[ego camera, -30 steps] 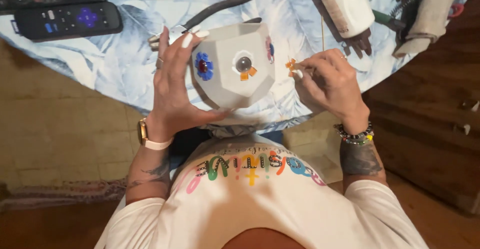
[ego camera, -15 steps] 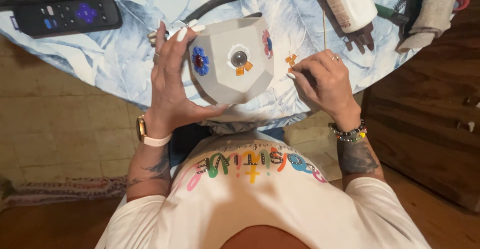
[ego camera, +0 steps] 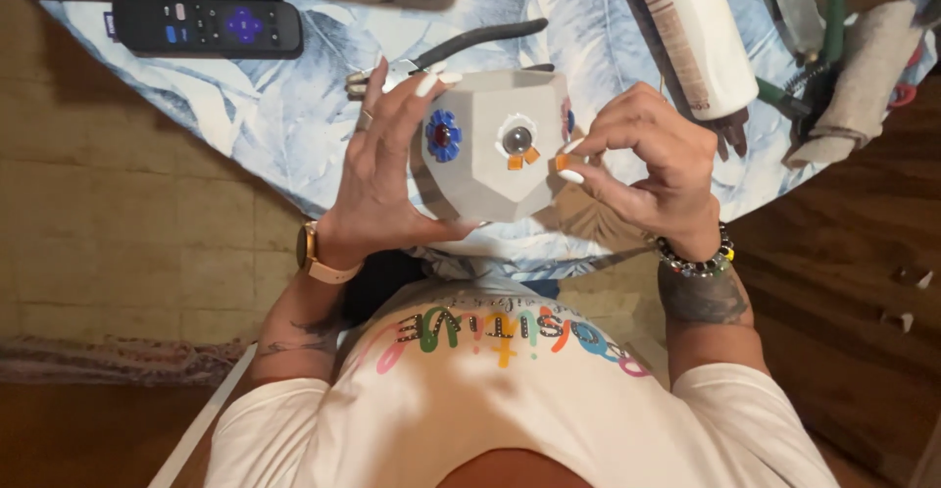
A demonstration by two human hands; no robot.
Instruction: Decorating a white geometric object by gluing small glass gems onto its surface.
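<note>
The left hand (ego camera: pixel 377 170) wraps around the side of a pale grey, faceted, pot-shaped piece (ego camera: pixel 490 150), fingers spread along its upper edge and thumb tucked beneath, holding it up just above the near edge of the table. The right hand (ego camera: pixel 647 170) has thumb and forefinger pinched on a small orange square tile (ego camera: pixel 562 162), pressed against the pot's right facet. On the pot's facing side sit a blue flower-shaped ornament with a red centre (ego camera: pixel 443 136), a round clear-grey bead (ego camera: pixel 517 138) and two more orange tiles (ego camera: pixel 522 159) just below the bead.

The table wears a light blue leaf-patterned cloth (ego camera: pixel 294 106). Behind the pot lies a pair of dark-handled pliers (ego camera: pixel 470 42). Two black remote controls (ego camera: pixel 206 25) rest at the far left, and a white cylindrical bottle (ego camera: pixel 696 32) lies at the far right, well apart from the hands. The left wrist carries a watch with a pale strap (ego camera: pixel 316 258); the right wrist has a beaded bracelet (ego camera: pixel 696 258).
</note>
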